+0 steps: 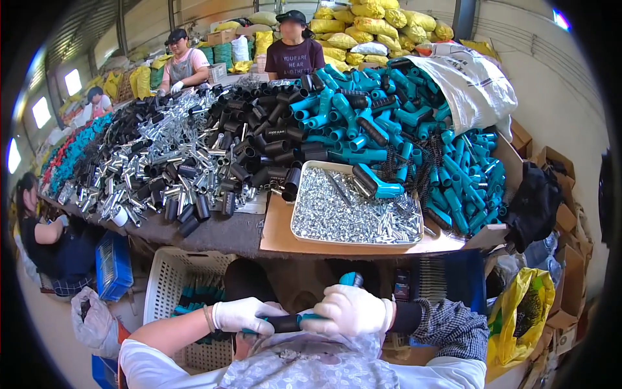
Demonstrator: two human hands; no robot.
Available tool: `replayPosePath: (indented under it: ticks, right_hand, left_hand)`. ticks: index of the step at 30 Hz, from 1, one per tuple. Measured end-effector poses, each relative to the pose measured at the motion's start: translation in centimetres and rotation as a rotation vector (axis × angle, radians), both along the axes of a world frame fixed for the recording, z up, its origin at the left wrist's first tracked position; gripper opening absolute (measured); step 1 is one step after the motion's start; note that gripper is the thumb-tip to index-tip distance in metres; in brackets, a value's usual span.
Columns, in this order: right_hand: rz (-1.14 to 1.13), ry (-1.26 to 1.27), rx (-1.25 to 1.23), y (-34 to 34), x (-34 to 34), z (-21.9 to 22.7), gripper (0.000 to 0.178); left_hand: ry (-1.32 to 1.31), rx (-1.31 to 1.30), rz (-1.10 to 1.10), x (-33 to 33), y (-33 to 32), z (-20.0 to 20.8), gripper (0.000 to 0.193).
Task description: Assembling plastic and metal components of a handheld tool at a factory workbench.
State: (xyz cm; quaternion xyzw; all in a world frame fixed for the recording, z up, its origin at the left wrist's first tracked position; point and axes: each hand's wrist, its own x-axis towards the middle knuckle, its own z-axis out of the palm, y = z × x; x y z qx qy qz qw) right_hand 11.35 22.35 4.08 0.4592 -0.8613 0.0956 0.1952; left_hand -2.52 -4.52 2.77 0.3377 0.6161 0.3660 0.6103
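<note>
Close to my lap, both gloved hands hold one teal-and-black plastic handle (285, 323). My left hand (246, 316) is closed round its black sleeve end. My right hand (346, 309) wraps the teal angled part, whose rounded tip sticks out above the knuckles. Ahead on the table lies a shallow cream tray (293, 223) full of small metal fittings. A similar handle (379, 183) with a black sleeve rests across the tray's far right part. Under the table edge to my left, a white perforated crate (159, 285) contains several teal-and-black handles.
Teal angled parts (343, 113) heap behind the tray, partly under a white sack (476, 87). Black sleeves (259, 123) and metal tubes (123, 172) pile to the left. A blue crate (466, 279) and yellow bag (525, 311) stand at right. Several people (295, 55) sit around the table.
</note>
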Motion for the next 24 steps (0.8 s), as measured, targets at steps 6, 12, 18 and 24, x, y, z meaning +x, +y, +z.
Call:
replayPosePath:
  ticks: [6, 12, 18, 24]
  right_hand:
    - [-0.261, -1.740, -1.209, 1.5, 0.4, -3.2, 0.052]
    - [-0.256, -1.589, -1.165, 0.4, 0.3, -3.6, 0.059]
    - [0.224, -1.828, -1.382, 0.8, 0.6, -5.3, 0.078]
    - [-0.233, -1.279, -0.803, 0.0, -0.3, -1.4, 0.056]
  left_hand:
    - [1.444, 0.194, -0.249, 1.7, 1.0, 2.6, 0.054]
    - [1.529, 0.279, -0.215, 1.5, -0.3, 1.9, 0.054]
    - [1.801, 0.445, -0.337, 0.8, 0.6, 3.5, 0.053]
    - [1.110, -0.046, -0.241, -0.5, 2.5, 3.3, 0.038]
